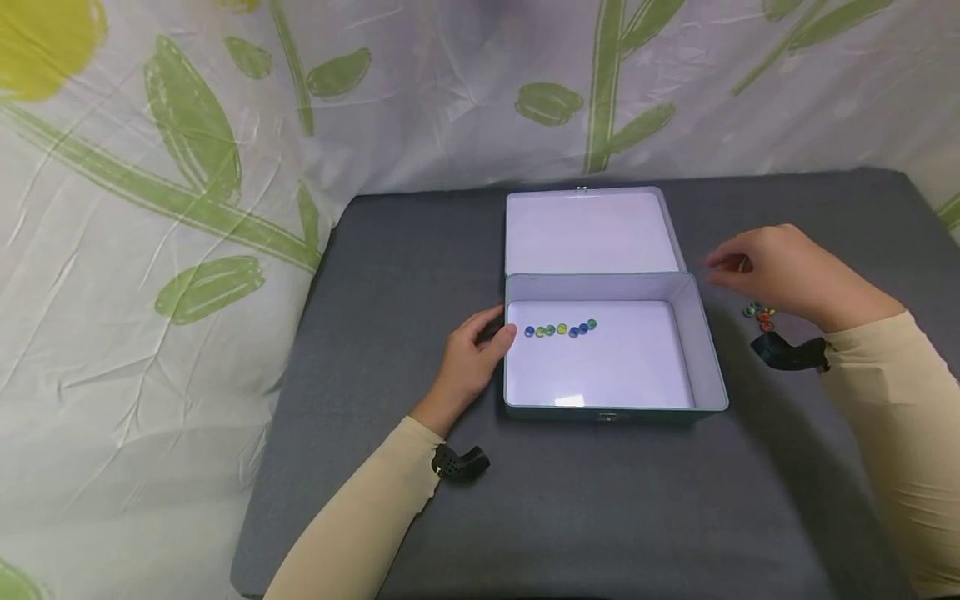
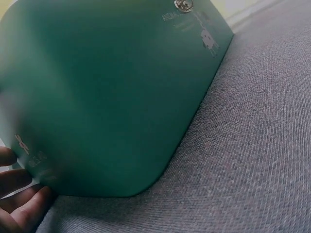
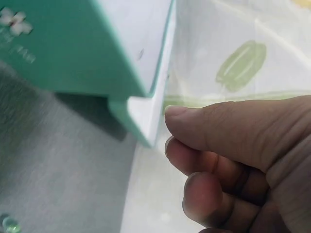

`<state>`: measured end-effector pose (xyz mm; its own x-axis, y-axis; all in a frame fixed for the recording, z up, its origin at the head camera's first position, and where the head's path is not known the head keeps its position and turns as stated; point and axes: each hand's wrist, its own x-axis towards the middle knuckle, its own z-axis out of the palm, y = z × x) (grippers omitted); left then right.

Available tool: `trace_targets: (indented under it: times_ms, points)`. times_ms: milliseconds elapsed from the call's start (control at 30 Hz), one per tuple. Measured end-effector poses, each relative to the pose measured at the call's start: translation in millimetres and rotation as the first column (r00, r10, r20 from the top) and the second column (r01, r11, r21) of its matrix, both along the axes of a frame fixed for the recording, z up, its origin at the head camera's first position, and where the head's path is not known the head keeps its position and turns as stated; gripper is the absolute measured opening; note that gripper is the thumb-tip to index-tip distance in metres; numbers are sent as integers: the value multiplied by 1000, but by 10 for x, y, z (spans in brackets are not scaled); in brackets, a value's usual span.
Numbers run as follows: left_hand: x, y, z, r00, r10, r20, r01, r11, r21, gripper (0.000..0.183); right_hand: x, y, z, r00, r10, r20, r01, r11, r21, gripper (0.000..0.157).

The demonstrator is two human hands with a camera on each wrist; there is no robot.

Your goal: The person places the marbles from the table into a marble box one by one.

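Note:
An open tin box (image 1: 617, 412), green outside and white inside, stands on the table with its lid (image 1: 592, 233) folded back. Inside it, several blue, green and yellow glass marbles (image 1: 562, 329) form an uneven row. My left hand (image 1: 467, 357) holds the box's left wall: the thumb lies over the rim and the fingers (image 2: 14, 182) touch the outside. Off the box's right side hovers my right hand (image 1: 787, 271), thumb and index tip close together, the other fingers curled. Whether a marble sits between them is hidden. More marbles (image 1: 763, 317) lie on the table below that hand.
A grey cloth covers the table (image 1: 390, 275). Behind and to the left hangs a white curtain (image 1: 442, 108) with green leaf prints. Black wrist cameras (image 1: 460, 462) sit on both forearms. In the right wrist view a greenish marble (image 3: 10, 224) shows at the lower left.

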<state>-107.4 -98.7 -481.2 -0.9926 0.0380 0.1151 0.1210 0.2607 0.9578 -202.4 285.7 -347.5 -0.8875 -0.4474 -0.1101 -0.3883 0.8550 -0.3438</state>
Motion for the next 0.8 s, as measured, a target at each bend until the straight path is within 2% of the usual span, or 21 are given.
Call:
trace_targets:
  times_ms: [200,467,800]
  points:
    - [-2,-3,-7,1000,-3,0,3,1000,-2,50,7,191,-84,1000,-24,-6,24,1000,20,29]
    - [18,-4,-16,1000,1,11,-1,1000,-3,50,59,492,-217,997,-65,36,64,997,39,31]
    - [12,12,18,1000,5,12,-5,1000,-1,52,31,756,-371,997,-68,40,65,995,69,27]
